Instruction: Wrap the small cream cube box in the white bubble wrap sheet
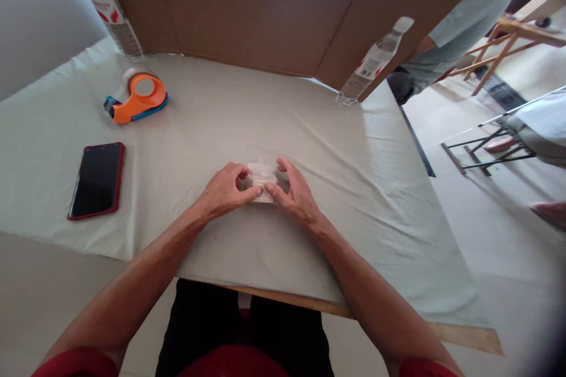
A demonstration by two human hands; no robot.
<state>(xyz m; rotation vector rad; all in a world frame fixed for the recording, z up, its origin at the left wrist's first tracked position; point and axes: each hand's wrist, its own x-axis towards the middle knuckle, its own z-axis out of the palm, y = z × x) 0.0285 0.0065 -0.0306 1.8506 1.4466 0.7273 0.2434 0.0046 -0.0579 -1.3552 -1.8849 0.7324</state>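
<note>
A small whitish box (264, 179), partly see-through along its far edge, rests on the cloth-covered table in front of me. From the left, my left hand (227, 189) grips it, thumb on the near top and fingers curled at its side. On the opposite side my right hand (296, 191) has its thumb pressed on the box's near part, with the index finger arched beside the far corner. Both thumbs nearly meet on the top. What is inside the box cannot be made out.
An orange tape dispenser (140, 99) and a dark phone with a red case (97, 181) lie to the left. Water bottles stand at the back left (112, 15) and back right (374, 63), against a brown cardboard panel (256, 12). Beyond the right edge are people and a folding stool (490, 141).
</note>
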